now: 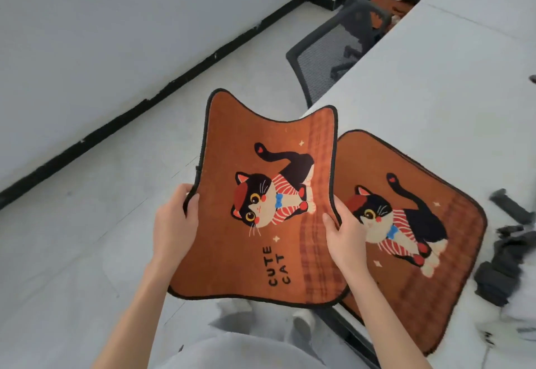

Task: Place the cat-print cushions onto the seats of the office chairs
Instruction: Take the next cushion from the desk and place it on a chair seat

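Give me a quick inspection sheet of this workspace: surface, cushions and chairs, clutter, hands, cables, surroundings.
Surface: long white desk, mostly bare.
Job's things: orange cat-print cushion in the hands, held in the air; second orange cat cushion flat on the desk corner; third orange cushion on the far chair's seat; nearer black mesh office chair, seat hidden.
Clutter: dark grey items at the desk's right edge.
Grippers: left hand and right hand grip the held cushion's side edges.
Cables: nothing seen.
Surroundings: pale floor, white wall, black skirting.
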Demonstrator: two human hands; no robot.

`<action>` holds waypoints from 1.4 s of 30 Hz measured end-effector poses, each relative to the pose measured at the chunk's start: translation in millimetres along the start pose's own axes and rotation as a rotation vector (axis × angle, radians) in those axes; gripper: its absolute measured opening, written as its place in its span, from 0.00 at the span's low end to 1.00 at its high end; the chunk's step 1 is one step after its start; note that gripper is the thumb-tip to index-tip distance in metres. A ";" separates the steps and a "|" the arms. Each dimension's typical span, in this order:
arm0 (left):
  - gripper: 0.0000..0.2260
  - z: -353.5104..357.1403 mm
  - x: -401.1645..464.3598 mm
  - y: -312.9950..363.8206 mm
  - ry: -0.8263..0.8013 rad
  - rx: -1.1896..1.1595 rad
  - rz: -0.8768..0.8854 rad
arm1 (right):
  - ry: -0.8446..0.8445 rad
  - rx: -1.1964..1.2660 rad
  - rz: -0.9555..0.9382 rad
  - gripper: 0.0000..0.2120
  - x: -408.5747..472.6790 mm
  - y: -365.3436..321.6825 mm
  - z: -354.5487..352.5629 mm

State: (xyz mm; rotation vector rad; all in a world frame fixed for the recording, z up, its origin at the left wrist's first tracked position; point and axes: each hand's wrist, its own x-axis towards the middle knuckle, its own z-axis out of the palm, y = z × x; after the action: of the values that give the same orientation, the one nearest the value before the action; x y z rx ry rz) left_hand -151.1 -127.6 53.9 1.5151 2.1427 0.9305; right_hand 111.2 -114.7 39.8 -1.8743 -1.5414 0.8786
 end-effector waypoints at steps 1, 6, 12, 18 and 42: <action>0.03 -14.3 -2.8 -15.4 0.029 -0.008 -0.039 | -0.032 0.010 -0.030 0.20 -1.7 -11.6 15.8; 0.04 -71.6 -3.4 -98.8 0.127 -0.078 -0.250 | -0.203 -0.007 -0.112 0.19 -3.1 -60.9 100.3; 0.05 -131.1 43.8 -180.9 0.129 -0.142 -0.337 | -0.205 -0.022 -0.070 0.17 2.0 -115.3 194.6; 0.05 -146.0 131.5 -201.3 0.039 -0.114 -0.274 | -0.145 -0.015 0.013 0.18 33.3 -148.0 237.6; 0.06 -39.5 672.6 -137.6 0.050 -0.269 -0.210 | -0.034 -0.068 -0.142 0.19 562.7 -341.1 295.9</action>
State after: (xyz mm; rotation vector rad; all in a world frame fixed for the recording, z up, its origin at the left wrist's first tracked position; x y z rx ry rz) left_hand -515.6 455.4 43.5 1.1265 2.0628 1.1369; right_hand -257.9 505.3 34.2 -1.7790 -1.7216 0.8065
